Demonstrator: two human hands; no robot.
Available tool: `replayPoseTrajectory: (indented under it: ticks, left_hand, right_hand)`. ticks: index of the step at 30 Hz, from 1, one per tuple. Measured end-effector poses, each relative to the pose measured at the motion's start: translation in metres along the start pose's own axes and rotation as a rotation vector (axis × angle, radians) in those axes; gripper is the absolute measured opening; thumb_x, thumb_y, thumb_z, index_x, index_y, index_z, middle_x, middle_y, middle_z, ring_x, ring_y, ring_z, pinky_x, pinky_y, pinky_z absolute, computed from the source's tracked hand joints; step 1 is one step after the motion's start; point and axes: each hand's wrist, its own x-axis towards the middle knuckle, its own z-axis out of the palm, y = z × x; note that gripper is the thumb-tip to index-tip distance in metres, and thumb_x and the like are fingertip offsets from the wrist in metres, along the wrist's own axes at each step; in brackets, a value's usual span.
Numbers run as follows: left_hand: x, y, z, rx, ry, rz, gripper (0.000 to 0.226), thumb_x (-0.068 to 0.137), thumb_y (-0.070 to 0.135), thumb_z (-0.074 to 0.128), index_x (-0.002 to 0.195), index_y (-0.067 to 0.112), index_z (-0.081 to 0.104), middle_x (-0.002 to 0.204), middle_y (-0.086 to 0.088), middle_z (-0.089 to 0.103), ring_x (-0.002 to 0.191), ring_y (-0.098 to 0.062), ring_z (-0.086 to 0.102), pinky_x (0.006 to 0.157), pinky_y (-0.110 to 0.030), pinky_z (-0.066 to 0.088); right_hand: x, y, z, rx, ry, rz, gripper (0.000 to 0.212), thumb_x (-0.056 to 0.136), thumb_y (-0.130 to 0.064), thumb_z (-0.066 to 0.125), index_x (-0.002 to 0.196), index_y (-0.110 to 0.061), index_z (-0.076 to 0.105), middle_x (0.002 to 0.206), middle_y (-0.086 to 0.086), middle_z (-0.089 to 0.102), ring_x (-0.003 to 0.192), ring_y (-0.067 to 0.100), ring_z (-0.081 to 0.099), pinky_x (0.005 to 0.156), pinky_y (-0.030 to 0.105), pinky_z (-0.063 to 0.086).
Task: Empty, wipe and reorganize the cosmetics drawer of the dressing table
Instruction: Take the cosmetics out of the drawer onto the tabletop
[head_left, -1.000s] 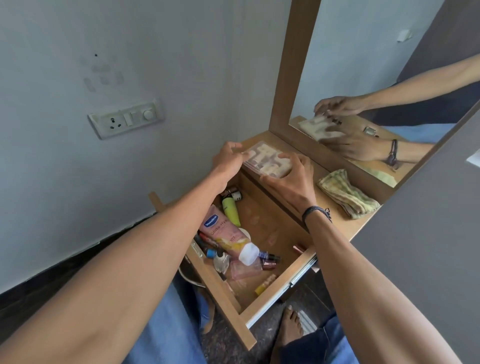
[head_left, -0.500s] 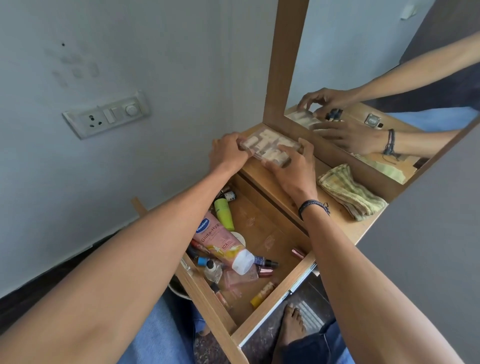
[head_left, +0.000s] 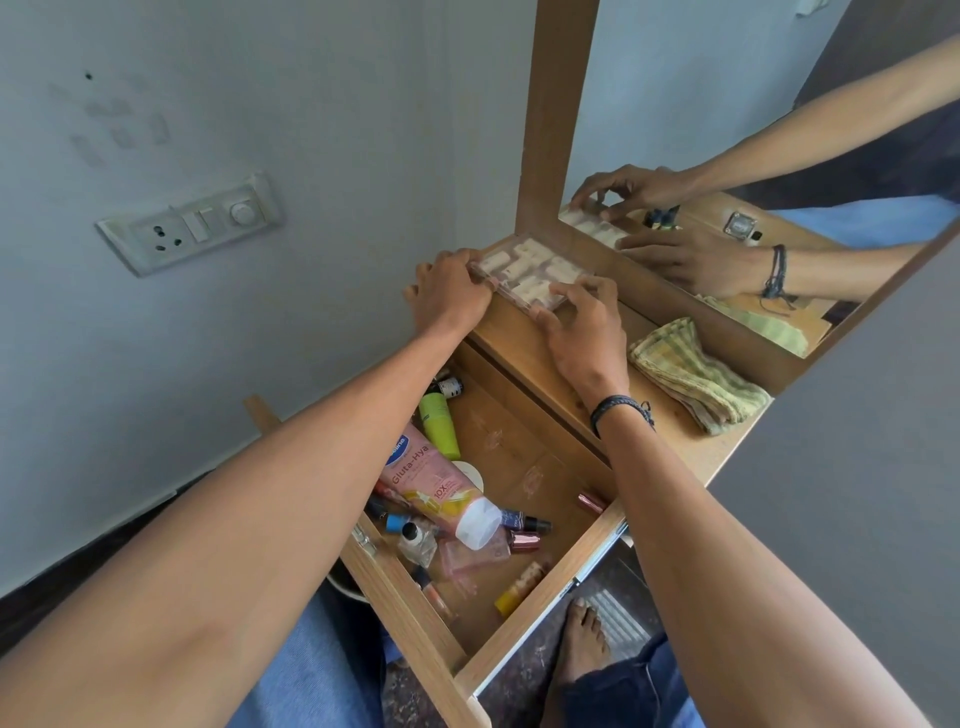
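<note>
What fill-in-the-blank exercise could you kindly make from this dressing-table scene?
1. The clear case is held by ____ hands, the left hand and the right hand.
2. The drawer stands ____.
3. The pink tube in the drawer has a ____ cap.
4. The folded cloth lies to the ____ of the right hand.

Missing words: both; open; white; right.

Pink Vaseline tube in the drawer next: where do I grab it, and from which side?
Grip the pink Vaseline tube across its body, just behind the white cap, coming from above. It lies flat and diagonal atop smaller items, and the bare drawer floor to its right leaves finger room.
</note>
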Motion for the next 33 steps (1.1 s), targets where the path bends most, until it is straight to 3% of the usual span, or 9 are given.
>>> replayPoseTrajectory:
  ticks: [4, 8, 10, 16, 20, 22, 25, 28, 33]
  left_hand:
    - [-0.008, -0.003, -0.006, -0.102, 0.015, -0.017, 0.042, 0.093, 0.029, 0.066, 0.134, 0.027, 0.061, 0.136, 0.000, 0.057, 0.129, -0.024, 0.040, 0.106, -0.043, 0.033]
    - [-0.043, -0.015, -0.025, -0.340, 0.172, -0.057, 0.038, 0.090, 0.019, 0.066, 0.128, 0.025, 0.066, 0.128, 0.003, 0.060, 0.125, -0.017, 0.040, 0.103, -0.026, 0.036]
    - [-0.067, -0.027, -0.037, -0.382, 0.195, -0.067, 0.036, 0.088, 0.016, 0.067, 0.123, 0.024, 0.069, 0.123, 0.006, 0.060, 0.124, -0.017, 0.045, 0.104, -0.025, 0.037]
    - [-0.124, -0.061, -0.067, -0.284, 0.109, -0.071, 0.031, 0.090, 0.017, 0.069, 0.119, 0.024, 0.068, 0.111, 0.012, 0.065, 0.119, -0.018, 0.053, 0.100, -0.033, 0.045]
    - [-0.158, -0.077, -0.077, -0.118, 0.167, -0.051, 0.030, 0.094, 0.021, 0.065, 0.123, 0.027, 0.066, 0.114, 0.012, 0.068, 0.106, -0.008, 0.042, 0.078, -0.021, 0.039]
    - [-0.171, -0.085, -0.076, -0.063, 0.158, -0.054, 0.029, 0.094, 0.021, 0.065, 0.123, 0.027, 0.066, 0.115, 0.012, 0.068, 0.105, -0.007, 0.039, 0.081, -0.024, 0.037]
    - [-0.178, -0.090, -0.074, 0.000, 0.192, -0.030, 0.026, 0.094, 0.020, 0.065, 0.120, 0.025, 0.066, 0.113, 0.010, 0.069, 0.106, -0.010, 0.044, 0.081, -0.017, 0.025]
    - [-0.175, -0.090, -0.073, 0.012, 0.209, -0.047, 0.023, 0.094, 0.021, 0.064, 0.117, 0.025, 0.066, 0.111, 0.009, 0.068, 0.111, -0.013, 0.049, 0.078, -0.010, 0.021]
    - [-0.171, -0.095, -0.068, 0.079, 0.105, -0.078, 0.027, 0.093, 0.027, 0.063, 0.120, 0.027, 0.062, 0.116, 0.009, 0.066, 0.117, -0.015, 0.045, 0.077, -0.027, 0.035]
  right_hand:
    - [0.000, 0.000, 0.000, -0.010, -0.011, -0.002, 0.045, 0.095, -0.046, 0.066, 0.133, -0.022, 0.062, 0.139, -0.003, 0.042, 0.114, 0.023, 0.058, 0.088, 0.030, 0.040]
    - [-0.001, -0.003, -0.003, 0.019, -0.023, 0.013, 0.046, 0.093, -0.047, 0.069, 0.132, -0.023, 0.064, 0.137, -0.002, 0.043, 0.111, 0.018, 0.057, 0.090, 0.028, 0.041]
    - [-0.002, -0.005, -0.005, 0.044, -0.009, 0.024, 0.048, 0.089, -0.048, 0.071, 0.130, -0.024, 0.065, 0.133, -0.002, 0.043, 0.105, 0.011, 0.053, 0.092, 0.024, 0.038]
    - [-0.006, -0.014, -0.012, 0.079, 0.074, 0.002, 0.038, 0.083, -0.045, 0.070, 0.114, -0.023, 0.070, 0.119, -0.007, 0.045, 0.092, 0.003, 0.051, 0.086, 0.021, 0.042]
    - [-0.023, -0.028, -0.018, 0.090, 0.089, -0.047, 0.030, 0.087, -0.030, 0.067, 0.113, -0.017, 0.072, 0.119, -0.001, 0.053, 0.101, 0.010, 0.055, 0.097, 0.032, 0.048]
    - [-0.047, -0.037, -0.018, 0.081, 0.081, -0.148, 0.026, 0.089, -0.020, 0.065, 0.113, -0.013, 0.072, 0.122, 0.005, 0.057, 0.112, 0.020, 0.056, 0.100, 0.038, 0.047]
    - [-0.101, -0.049, -0.006, 0.022, -0.040, -0.305, 0.021, 0.093, -0.024, 0.066, 0.113, -0.020, 0.071, 0.120, -0.002, 0.058, 0.114, 0.021, 0.051, 0.095, 0.035, 0.042]
    - [-0.150, -0.052, 0.010, -0.113, -0.281, -0.356, 0.024, 0.093, -0.030, 0.069, 0.116, -0.023, 0.071, 0.119, -0.001, 0.061, 0.107, 0.016, 0.051, 0.093, 0.034, 0.047]
    - [-0.191, -0.042, 0.018, -0.208, -0.443, -0.253, 0.039, 0.091, -0.028, 0.073, 0.130, -0.028, 0.064, 0.123, -0.005, 0.054, 0.104, 0.012, 0.045, 0.086, 0.027, 0.047]
